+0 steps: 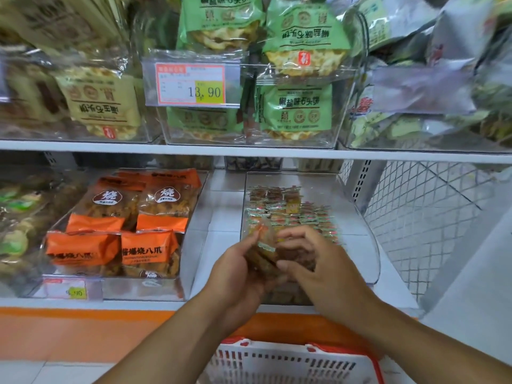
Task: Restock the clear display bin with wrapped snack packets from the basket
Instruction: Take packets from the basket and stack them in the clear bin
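A clear display bin (368,245) stands on the lower shelf at centre right, with several small wrapped snack packets (293,212) lying in its back half. My left hand (235,275) and my right hand (327,275) meet over the bin's front edge. Together they hold a bunch of small brown wrapped packets (266,248), blurred by motion. The white basket (291,364) with red handles sits below my forearms at the bottom of the view; its inside is hidden.
Left of the bin, a clear tray holds orange snack bags (124,231). The upper shelf (249,151) carries clear bins of green and yellow cracker bags and a price tag (191,84). A white wire mesh panel (432,217) closes the shelf's right side.
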`<state>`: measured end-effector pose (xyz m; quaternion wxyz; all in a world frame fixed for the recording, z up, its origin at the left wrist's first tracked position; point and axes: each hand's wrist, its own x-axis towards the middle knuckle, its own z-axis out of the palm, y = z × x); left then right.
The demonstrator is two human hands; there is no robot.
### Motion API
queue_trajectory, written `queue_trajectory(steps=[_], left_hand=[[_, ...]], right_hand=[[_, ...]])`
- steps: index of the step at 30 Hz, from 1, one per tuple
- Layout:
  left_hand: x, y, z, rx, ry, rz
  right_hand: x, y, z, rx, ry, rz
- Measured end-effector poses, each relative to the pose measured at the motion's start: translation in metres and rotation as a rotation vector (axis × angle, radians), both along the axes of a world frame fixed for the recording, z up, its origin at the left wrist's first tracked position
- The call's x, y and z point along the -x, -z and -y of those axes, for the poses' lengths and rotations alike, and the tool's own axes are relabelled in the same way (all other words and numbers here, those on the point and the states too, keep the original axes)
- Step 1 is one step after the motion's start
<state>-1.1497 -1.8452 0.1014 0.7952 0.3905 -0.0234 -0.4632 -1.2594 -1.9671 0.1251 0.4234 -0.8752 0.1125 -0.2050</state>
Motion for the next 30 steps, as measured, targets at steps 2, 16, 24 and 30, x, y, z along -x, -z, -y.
queue_trajectory(steps=[2,16,24,30], left_hand=[[0.001,0.001,-0.001,-0.023,0.001,-0.023],[0.011,-0.012,-0.002,-0.033,-0.036,0.138],[-0.025,-0.016,-0.033,-0.038,-0.243,0.247],[-0.006,-0.012,-0.028,-0.193,-0.127,0.449]], right_hand=[[0.004,-0.001,0.005,-0.027,0.017,0.031],[0.001,0.007,-0.002,-0.135,0.017,0.103],[-0.002,0.001,0.007,-0.750,0.004,0.060],[-0.004,0.001,0.011,-0.932,-0.020,0.094]])
